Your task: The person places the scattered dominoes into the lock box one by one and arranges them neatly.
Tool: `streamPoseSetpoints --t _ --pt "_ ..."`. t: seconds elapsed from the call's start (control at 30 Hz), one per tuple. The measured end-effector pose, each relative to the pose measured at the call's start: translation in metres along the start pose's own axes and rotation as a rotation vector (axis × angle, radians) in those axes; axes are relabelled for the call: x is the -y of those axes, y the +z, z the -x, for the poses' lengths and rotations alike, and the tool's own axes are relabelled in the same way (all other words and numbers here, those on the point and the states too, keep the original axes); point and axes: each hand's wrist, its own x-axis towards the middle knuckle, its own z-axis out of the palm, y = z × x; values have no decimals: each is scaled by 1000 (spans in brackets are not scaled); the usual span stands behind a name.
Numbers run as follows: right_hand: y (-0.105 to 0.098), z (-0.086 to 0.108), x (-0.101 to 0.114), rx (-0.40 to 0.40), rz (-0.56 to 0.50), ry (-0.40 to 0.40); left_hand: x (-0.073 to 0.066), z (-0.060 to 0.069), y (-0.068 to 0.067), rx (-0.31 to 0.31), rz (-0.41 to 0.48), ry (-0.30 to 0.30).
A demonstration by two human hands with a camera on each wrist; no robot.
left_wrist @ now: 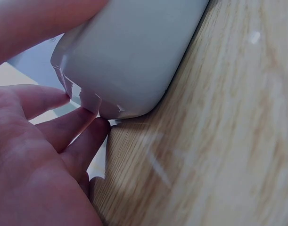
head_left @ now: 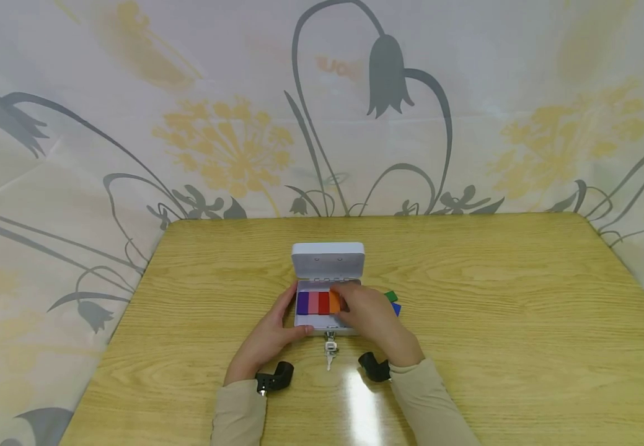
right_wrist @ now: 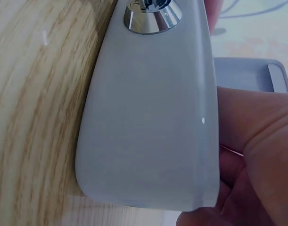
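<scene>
A white metal box (head_left: 328, 249) stands with its lid raised. Inside it, purple (head_left: 302, 303), pink (head_left: 313, 303), red (head_left: 324, 303) and orange (head_left: 335, 302) blocks lie side by side in a row. My left hand (head_left: 266, 337) grips the box's left front corner, thumb on the front edge; in the left wrist view that hand's fingers (left_wrist: 82, 125) touch the box wall (left_wrist: 129, 56). My right hand (head_left: 376, 314) reaches in over the right side and pinches the orange block. The box wall (right_wrist: 148, 117) hides that hand's fingertips in the right wrist view.
Keys (head_left: 330, 353) hang from the lock at the box's front. Right of the box, partly behind my right hand, lie a green block (head_left: 391, 296) and a blue block (head_left: 396, 308). A patterned cloth (head_left: 232, 142) rises behind the wooden table (head_left: 494, 347).
</scene>
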Motion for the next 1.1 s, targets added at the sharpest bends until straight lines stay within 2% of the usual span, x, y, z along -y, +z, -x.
streamPoseSetpoints --t 0.53,0.9,1.1 --pt "4 -1 2 -38 105 -15 -2 -1 0 -14 -37 -9" --pt "7 1 2 -22 70 27 -1 1 0 -3 -15 -4" --pt "8 1 3 -44 83 17 0 0 0 -7 -1 -9"
